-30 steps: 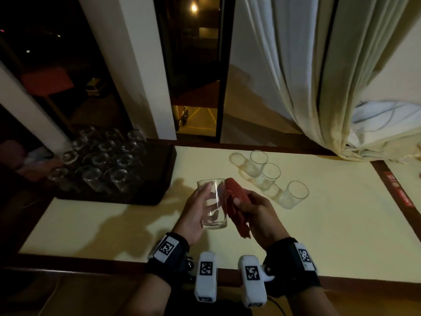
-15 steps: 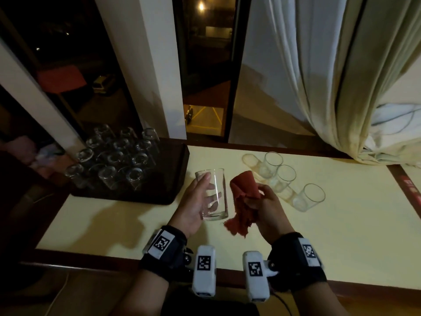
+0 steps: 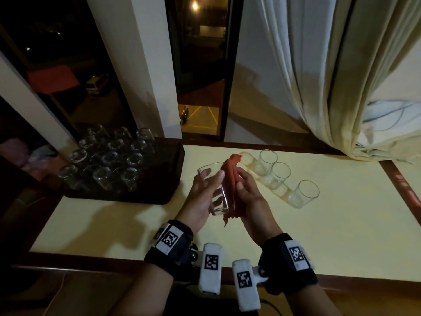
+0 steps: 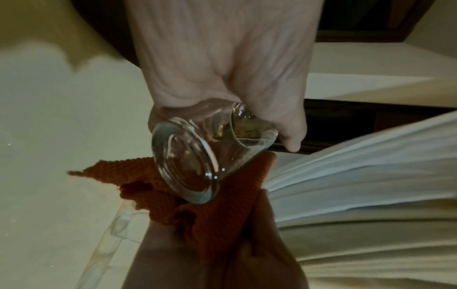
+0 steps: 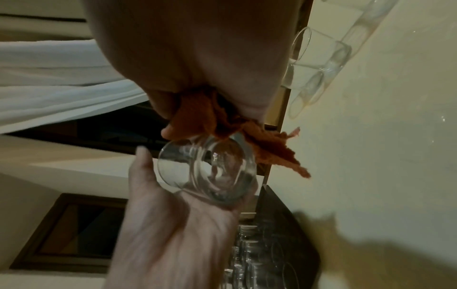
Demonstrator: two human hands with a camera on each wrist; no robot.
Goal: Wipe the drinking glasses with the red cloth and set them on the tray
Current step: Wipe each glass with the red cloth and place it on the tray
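Where the cloth point(image 3: 231, 183) hung apart a moment ago, the right hand point(image 3: 249, 197) now presses it against the glass point(image 3: 216, 190) gripped by the left hand point(image 3: 200, 199).

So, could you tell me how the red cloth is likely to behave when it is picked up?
Probably floppy: the red cloth droops from the right hand against the glass. Likely light, since bunched fingers hold it. Its knit texture suggests good grip.
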